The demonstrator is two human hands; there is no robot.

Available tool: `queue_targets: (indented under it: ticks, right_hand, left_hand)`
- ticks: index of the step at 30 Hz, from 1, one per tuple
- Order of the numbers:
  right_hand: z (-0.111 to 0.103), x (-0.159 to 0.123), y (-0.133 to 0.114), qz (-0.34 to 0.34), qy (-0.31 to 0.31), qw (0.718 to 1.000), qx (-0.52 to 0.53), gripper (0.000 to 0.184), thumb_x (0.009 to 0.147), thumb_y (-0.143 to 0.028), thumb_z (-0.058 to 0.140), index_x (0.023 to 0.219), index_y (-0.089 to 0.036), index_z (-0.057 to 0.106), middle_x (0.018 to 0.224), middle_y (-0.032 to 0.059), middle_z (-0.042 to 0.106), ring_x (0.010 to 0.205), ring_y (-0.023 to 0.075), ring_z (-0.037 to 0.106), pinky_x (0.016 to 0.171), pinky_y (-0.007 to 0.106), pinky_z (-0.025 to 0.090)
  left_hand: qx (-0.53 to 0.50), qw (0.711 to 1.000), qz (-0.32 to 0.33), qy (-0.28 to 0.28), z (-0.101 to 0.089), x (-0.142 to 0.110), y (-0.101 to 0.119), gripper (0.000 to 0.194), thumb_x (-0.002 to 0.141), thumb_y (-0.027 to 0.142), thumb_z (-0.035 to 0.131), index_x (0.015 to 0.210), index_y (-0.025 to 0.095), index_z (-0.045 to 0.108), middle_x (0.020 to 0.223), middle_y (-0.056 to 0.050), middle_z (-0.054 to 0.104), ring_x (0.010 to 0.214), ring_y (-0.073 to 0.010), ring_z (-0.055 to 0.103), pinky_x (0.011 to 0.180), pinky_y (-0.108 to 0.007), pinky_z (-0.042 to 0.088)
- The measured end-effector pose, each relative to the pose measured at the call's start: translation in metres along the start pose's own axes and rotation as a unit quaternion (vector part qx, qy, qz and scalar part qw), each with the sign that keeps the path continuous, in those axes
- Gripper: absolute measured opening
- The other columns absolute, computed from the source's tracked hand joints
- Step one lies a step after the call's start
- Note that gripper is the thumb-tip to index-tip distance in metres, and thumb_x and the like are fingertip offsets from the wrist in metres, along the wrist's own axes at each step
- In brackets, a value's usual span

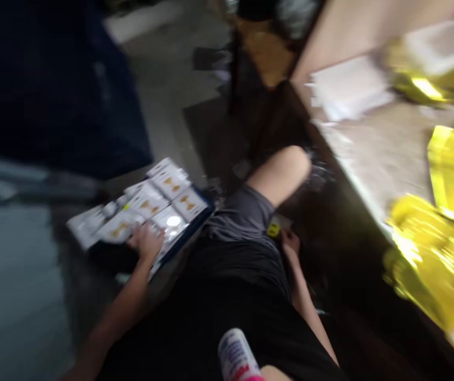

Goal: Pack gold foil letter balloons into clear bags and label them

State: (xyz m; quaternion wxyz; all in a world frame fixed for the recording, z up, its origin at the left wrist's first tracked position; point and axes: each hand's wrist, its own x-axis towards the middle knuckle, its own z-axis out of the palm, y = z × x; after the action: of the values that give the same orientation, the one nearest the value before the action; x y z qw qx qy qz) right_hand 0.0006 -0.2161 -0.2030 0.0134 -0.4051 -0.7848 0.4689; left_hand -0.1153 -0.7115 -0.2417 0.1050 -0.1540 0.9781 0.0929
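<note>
The left hand (147, 242) was at the near side of the white packets (146, 200), which lay in overlapping rows beside the thigh, with a dark blue edge (187, 231) along one side. Its fingers were bent over the packets, but blur hid whether they pinched one or only rested there. The right hand (291, 244) was low on the other side of the leg, just beside a yellow tag (273, 227); its fingers looked curled, and I could not tell whether they gripped it. Good handling here called for a light touch: slick, overlapping packets could slide together, so one was best separated by its edge, with the neighbouring rows kept flat and the printed bows unbent. The tag was best held by its rim, clear of the shorts (243, 214). Shiny yellow wrapping (433, 254) lay on the worktop (386, 132), well apart from both hands.
</note>
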Motion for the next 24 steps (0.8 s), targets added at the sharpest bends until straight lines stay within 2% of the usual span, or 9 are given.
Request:
queue_targets:
  ticks: [2,4,7,10,12,13,16,19,24]
  right_hand:
    - [-0.014,-0.012,0.008,0.023,0.050,0.997,0.048,0.055,0.088,-0.067,0.068,0.084,-0.013,0.080,0.087,0.0120,0.080,0.085,0.0314,0.073,0.079,0.041,0.062]
    - [-0.030,-0.019,0.004,0.008,0.062,0.990,0.124,0.051,0.085,-0.065,0.070,0.086,-0.016,0.083,0.089,0.0092,0.081,0.085,0.0290,0.073,0.082,0.039,0.061]
    - [-0.060,-0.037,-0.016,-0.036,0.052,0.957,0.282,0.047,0.089,-0.062,0.074,0.100,-0.017,0.086,0.096,0.0071,0.082,0.087,0.0268,0.075,0.086,0.038,0.061]
    - [-0.093,-0.062,-0.044,-0.053,0.063,0.915,0.394,0.045,0.089,-0.060,0.080,0.106,-0.020,0.086,0.098,0.0063,0.082,0.088,0.0267,0.076,0.087,0.039,0.061]
    - [-0.114,-0.074,-0.061,-0.067,0.078,0.897,0.429,0.043,0.090,-0.059,0.081,0.106,-0.020,0.086,0.097,0.0061,0.082,0.087,0.0264,0.075,0.086,0.039,0.061]
    - [-0.123,-0.077,-0.069,-0.077,0.086,0.891,0.439,0.042,0.091,-0.058,0.081,0.106,-0.019,0.086,0.097,0.0060,0.082,0.086,0.0256,0.075,0.085,0.038,0.061]
    - [-0.148,-0.081,-0.084,-0.118,0.113,0.887,0.433,0.037,0.094,-0.053,0.079,0.104,-0.017,0.085,0.097,0.0055,0.081,0.084,0.0218,0.072,0.081,0.034,0.058]
    - [-0.169,-0.084,-0.089,-0.145,0.152,0.896,0.391,0.035,0.097,-0.048,0.074,0.102,-0.015,0.082,0.091,0.0043,0.078,0.078,0.0181,0.068,0.076,0.030,0.055]
    - [-0.242,-0.097,-0.076,-0.137,0.276,0.926,0.220,0.034,0.102,-0.046,0.065,0.099,-0.016,0.080,0.088,0.0039,0.076,0.079,0.0183,0.066,0.072,0.029,0.053]
  left_hand:
    - [-0.058,0.995,0.053,0.058,-0.016,0.026,0.003,0.083,0.084,0.051,0.068,0.157,0.014,0.057,0.171,-0.029,0.045,0.164,-0.0506,0.034,0.128,-0.076,0.027]
    - [-0.137,0.974,0.100,0.147,-0.038,0.070,0.038,0.075,0.077,0.044,0.071,0.148,0.020,0.066,0.167,-0.024,0.053,0.160,-0.0474,0.043,0.126,-0.072,0.037]
    - [-0.287,0.925,0.195,0.155,-0.089,0.096,0.158,0.052,0.080,0.033,0.071,0.129,0.017,0.078,0.134,-0.021,0.078,0.125,-0.0435,0.075,0.109,-0.063,0.059]
    - [-0.463,0.765,0.393,0.216,-0.142,0.046,0.302,0.032,0.081,0.034,0.076,0.102,0.012,0.082,0.105,-0.017,0.085,0.098,-0.0370,0.083,0.095,-0.059,0.067]
    - [-0.513,0.685,0.517,-0.010,-0.167,-0.012,0.381,0.021,0.082,0.030,0.085,0.098,0.017,0.082,0.128,-0.014,0.082,0.116,-0.0336,0.080,0.107,-0.054,0.064]
    - [-0.476,0.643,0.573,-0.179,-0.174,-0.043,0.411,0.015,0.084,0.028,0.086,0.097,0.020,0.085,0.142,-0.013,0.076,0.130,-0.0335,0.075,0.114,-0.051,0.061]
    - [-0.304,0.491,0.608,-0.545,-0.175,-0.123,0.473,0.027,0.084,0.034,0.091,0.109,0.024,0.089,0.153,-0.014,0.069,0.141,-0.0385,0.068,0.115,-0.050,0.061]
    - [-0.251,0.449,0.550,-0.658,-0.160,-0.173,0.519,0.054,0.082,0.043,0.094,0.132,0.025,0.082,0.137,-0.015,0.079,0.125,-0.0388,0.077,0.108,-0.053,0.065]
    - [-0.232,0.476,0.559,-0.639,-0.152,-0.218,0.611,0.061,0.071,0.051,0.101,0.120,0.019,0.085,0.121,-0.017,0.084,0.107,-0.0356,0.083,0.101,-0.049,0.067]
